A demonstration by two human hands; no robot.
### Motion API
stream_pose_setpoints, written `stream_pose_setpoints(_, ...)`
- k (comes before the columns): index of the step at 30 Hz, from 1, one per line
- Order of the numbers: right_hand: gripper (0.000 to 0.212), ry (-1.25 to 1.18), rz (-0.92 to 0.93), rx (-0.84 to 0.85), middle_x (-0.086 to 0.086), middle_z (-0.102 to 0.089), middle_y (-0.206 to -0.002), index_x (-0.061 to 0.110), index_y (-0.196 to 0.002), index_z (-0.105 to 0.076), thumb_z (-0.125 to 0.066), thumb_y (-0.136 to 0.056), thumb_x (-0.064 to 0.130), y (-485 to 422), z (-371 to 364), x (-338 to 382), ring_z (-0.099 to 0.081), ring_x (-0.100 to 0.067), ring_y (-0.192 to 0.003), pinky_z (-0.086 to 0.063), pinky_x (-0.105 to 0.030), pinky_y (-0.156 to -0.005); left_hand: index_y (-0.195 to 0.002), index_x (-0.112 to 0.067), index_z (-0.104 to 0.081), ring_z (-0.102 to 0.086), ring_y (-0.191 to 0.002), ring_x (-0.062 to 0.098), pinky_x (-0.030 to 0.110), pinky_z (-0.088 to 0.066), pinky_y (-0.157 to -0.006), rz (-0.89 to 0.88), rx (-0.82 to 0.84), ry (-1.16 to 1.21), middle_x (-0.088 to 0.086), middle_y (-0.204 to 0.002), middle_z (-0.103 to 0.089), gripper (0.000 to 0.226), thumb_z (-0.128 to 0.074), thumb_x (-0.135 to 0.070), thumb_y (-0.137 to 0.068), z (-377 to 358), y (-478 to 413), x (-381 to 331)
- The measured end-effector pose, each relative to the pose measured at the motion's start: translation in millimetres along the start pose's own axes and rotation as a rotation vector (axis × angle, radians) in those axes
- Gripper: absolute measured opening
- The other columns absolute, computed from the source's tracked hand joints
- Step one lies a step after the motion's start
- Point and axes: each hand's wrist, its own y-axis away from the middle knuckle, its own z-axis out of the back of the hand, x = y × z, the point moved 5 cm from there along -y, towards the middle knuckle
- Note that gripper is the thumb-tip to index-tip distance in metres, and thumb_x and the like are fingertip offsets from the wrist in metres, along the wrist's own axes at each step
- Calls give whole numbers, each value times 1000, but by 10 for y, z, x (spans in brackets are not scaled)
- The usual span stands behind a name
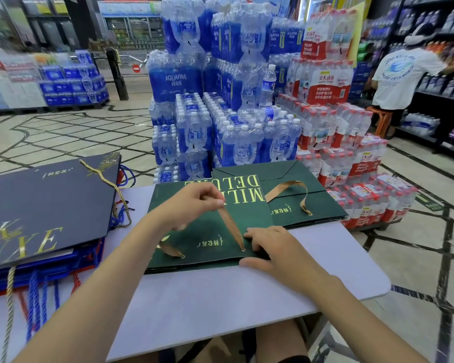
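A flat dark green paper gift bag (205,231) with gold lettering lies on the white table (215,305) in front of me. My left hand (192,205) pinches its gold ribbon handle (232,226) and holds it up and taut over the bag. My right hand (270,251) rests on the bag's near right corner, fingers spread beside the ribbon's eyelet, thumb at the bag's edge. A second green bag (307,195) with its own gold ribbon lies flat just behind, partly under the first.
A stack of flat navy and blue gift bags (47,205) with rope handles fills the table's left side. Shrink-wrapped water bottle packs (233,113) stand piled right behind the table. A person in a white shirt (401,77) stands at shelves far right.
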Motion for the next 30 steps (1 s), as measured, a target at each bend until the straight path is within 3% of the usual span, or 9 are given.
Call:
stream_pose_setpoints(3, 39, -52, -10, 21, 18, -62, -105, 30, -102, -59, -52, -88, 66, -7, -2, -11, -52, 1, -103, -34, -24, -97, -88, -18, -69, -49, -72, 18, 33, -40, -73, 11, -62, 11, 2, -75, -60, 3, -71, -20, -87, 80, -127, 22)
stream_pose_setpoints(6, 44, -156, -95, -72, 16, -68, -89, 28, -84, -71, -53, -84, 68, -29, 11, -74, -56, 5, -105, -38, -33, -94, -89, -18, -69, -51, -67, 12, 27, -42, -66, 40, -136, 22, -1, -74, -65, 7, -73, -22, -85, 185, -228, 26)
stream_pose_setpoints(9, 47, -142, -203, -180, 11, -61, -66, 21, -62, -65, -58, -80, 64, -82, 18, -116, -61, -9, -81, -42, -35, -80, -92, -17, -69, -55, -65, 10, 26, -45, -64, 73, -216, 105, 8, -82, -71, 17, -79, -23, -80, 341, -306, 55)
stream_pose_setpoints(13, 40, 34, -219, -225, 9, -50, -58, 18, -55, -53, -71, -84, 39, -227, 3, 0, -46, -15, -65, -38, -31, -62, -99, -16, -68, -63, -78, 12, 23, -47, -69, 172, -155, 25, 2, -87, -70, 22, -78, -24, -81, 310, -330, 157)
stream_pose_setpoints(18, 36, 210, -198, -294, 7, -46, -60, 21, -56, -50, -59, -83, 43, -278, -39, 97, -45, -19, -61, -44, -38, -55, -112, -29, -63, -56, -113, 8, 30, -42, -101, 180, -123, 25, -7, -120, -60, 29, -70, -37, -86, 267, 12, 225)
stream_pose_setpoints(20, 37, 324, -283, -315, 5, -50, -68, 20, -64, -54, -54, -84, 51, -228, -36, 113, -47, -21, -66, -41, -35, -59, -124, -30, -56, -46, -123, 10, 33, -37, -104, 191, -265, -199, -9, -131, -51, 47, -64, -54, -85, 251, 289, 332)
stream_pose_setpoints(23, 49, 441, -614, -233, -4, -57, -98, 16, -95, -59, -56, -83, 64, -139, 14, 85, -53, -27, -86, -41, -38, -69, -141, -24, -39, -33, -137, 22, 40, -32, -111, 357, -413, -507, 4, -145, -35, 79, -55, -70, -79, 112, 749, 615)
stream_pose_setpoints(26, 66, 233, -846, -54, -8, -44, -127, 17, -126, -43, -54, -84, 67, -152, 45, 69, -50, -30, -108, -44, -38, -82, -140, -19, -38, -29, -138, 27, 37, -29, -112, 399, -418, -432, 9, -148, -27, 73, -56, -62, -84, -46, 974, 861)
stream_pose_setpoints(30, 82, -161, -975, -65, -12, -40, -127, 19, -137, -32, -73, -76, 55, -314, 167, 49, -53, -32, -105, -39, -33, -77, -134, -20, -46, -28, -140, 23, 35, -29, -112, 307, -509, -376, 7, -152, -26, 60, -60, -53, -86, -24, 1057, 844)
